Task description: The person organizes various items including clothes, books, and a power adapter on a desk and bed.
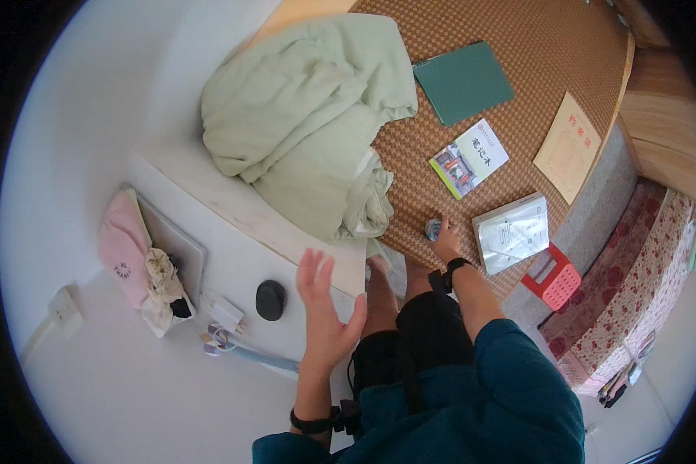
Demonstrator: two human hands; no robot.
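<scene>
My right hand [447, 240] is low over the woven mat [406, 145], its fingers closed around a small round blue-and-white object [432, 228] whose exact kind is too small to tell. To its right lies a thick book-like item [511, 233] in shiny clear wrapping. Just beyond the hand is a white notebook [468, 158] with a printed picture and writing on its cover. Empty, with fingers spread, my left hand [332, 316] is raised beside the white ledge [290, 342]. A black oval case [271, 300] lies on that ledge, left of the hand.
A pale green quilt [301, 116] is heaped at the mat's left. Farther off lie a green spiral notebook [465, 82] and a brown paper envelope [568, 148]. A red plastic stool [559, 281] stands right. The ledge also bears a pink pouch [124, 246] and a white charger [225, 310].
</scene>
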